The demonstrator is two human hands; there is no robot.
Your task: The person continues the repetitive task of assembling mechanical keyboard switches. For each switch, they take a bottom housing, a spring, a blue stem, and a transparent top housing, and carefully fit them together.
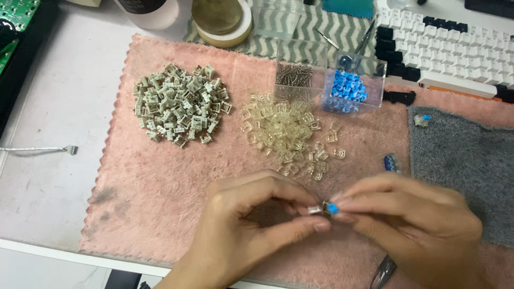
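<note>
My left hand (251, 225) and my right hand (412, 225) meet over the near part of a pink cloth (176, 182). Between their fingertips they pinch one small keyboard switch (325, 208), with a clear and grey body and a blue stem facing my right hand. A heap of grey switch bottoms (179, 104) lies on the cloth at the far left. Beside it, towards the middle, is a heap of clear switch tops (286, 134).
A clear box (353, 88) holds blue stems, with a box of metal springs (293, 75) beside it. A grey mat (466, 160) lies at right with one finished switch (422, 120). A keyboard (450, 48) sits at the far right, tape rolls (222, 21) at the back.
</note>
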